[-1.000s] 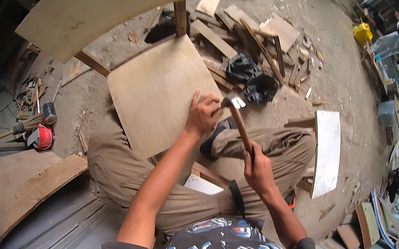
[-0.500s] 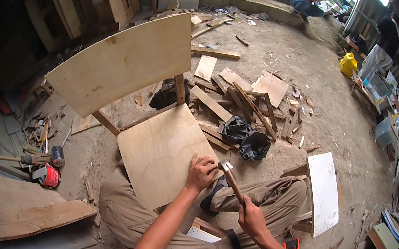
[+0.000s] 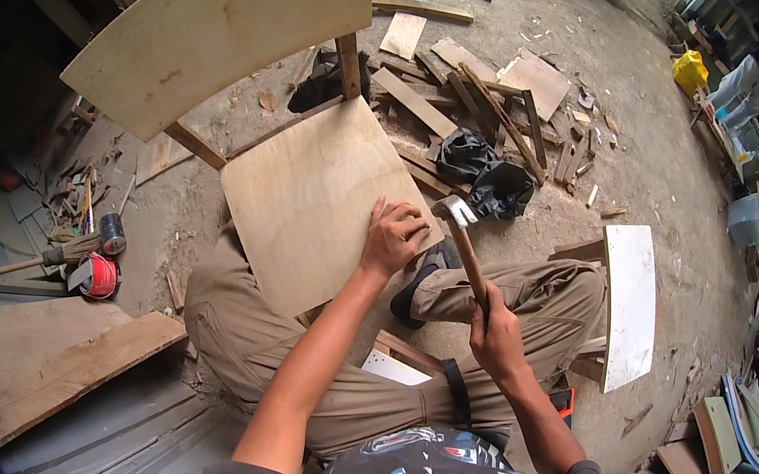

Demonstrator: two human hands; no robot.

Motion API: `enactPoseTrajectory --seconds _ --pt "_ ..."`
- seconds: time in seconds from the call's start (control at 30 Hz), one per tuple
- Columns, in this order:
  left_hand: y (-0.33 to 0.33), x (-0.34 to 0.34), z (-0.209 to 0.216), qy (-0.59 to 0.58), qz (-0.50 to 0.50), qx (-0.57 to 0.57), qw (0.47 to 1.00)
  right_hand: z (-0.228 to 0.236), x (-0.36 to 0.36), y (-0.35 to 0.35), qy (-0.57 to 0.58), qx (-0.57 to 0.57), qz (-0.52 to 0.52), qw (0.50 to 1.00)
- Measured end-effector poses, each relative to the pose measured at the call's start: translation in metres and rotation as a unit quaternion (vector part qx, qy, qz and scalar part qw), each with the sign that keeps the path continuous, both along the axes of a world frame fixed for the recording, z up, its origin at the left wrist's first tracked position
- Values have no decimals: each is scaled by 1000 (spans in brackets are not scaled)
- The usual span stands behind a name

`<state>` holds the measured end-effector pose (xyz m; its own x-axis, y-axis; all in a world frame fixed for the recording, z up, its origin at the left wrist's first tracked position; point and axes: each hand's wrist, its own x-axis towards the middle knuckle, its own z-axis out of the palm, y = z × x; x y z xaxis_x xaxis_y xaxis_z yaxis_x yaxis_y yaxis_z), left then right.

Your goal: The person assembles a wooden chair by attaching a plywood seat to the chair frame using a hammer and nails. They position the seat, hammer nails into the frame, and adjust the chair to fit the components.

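A wooden chair with a pale plywood seat (image 3: 307, 209) and a curved plywood backrest (image 3: 225, 29) stands in front of me, its seat by my knees. My left hand (image 3: 396, 236) rests on the seat near its right edge, fingers curled and pinched together; whatever is between them is too small to make out. Wrapped round the wooden handle of a claw hammer (image 3: 467, 257), my right hand (image 3: 498, 337) holds it above my lower leg. The metal hammer head is up, just right of my left fingers and apart from them.
Scrap wood (image 3: 471, 106) and black plastic bags (image 3: 487, 174) lie beyond the seat. A white curved board on a wooden frame (image 3: 632, 306) stands at my right knee. On the left are a brush (image 3: 75, 249), a can (image 3: 113, 233), a red container (image 3: 95, 276) and a plank (image 3: 78, 380).
My view has tilted downward, so the scene sits higher in the picture. The hammer head has lifted slightly away from my left hand, which keeps its place on the seat edge.
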<state>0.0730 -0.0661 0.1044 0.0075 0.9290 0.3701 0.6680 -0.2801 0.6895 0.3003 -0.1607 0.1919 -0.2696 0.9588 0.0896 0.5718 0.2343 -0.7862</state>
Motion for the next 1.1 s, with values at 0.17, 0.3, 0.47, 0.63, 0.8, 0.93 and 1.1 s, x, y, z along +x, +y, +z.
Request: enactPoseTrajectory --seconds 0.17,0.3,0.47,0.63,0.8,0.93,1.1 --pt "-4 2 0 -5 -5 -2 1000 -6 7 -2 -33 -19 6 999" --pt "-2 -3 -2 -11 -17 6 1000 -3 2 -1 -10 -40 -13 999" --pt "0 -6 -2 -43 -23 -14 999 -14 2 -7 1 -21 -11 1000" --pt "-3 -2 8 -23 -28 -7 999 -6 1 -8 -2 -66 -23 998" --pt "0 -1 2 -20 -10 -17 1000 -7 -3 -7 11 -74 -31 997" --pt "0 3 2 -2 -13 -1 1000 -9 -4 -9 23 -81 -41 996" --pt "-2 3 4 30 -16 1 999 -10 -4 -12 32 -70 -48 996"
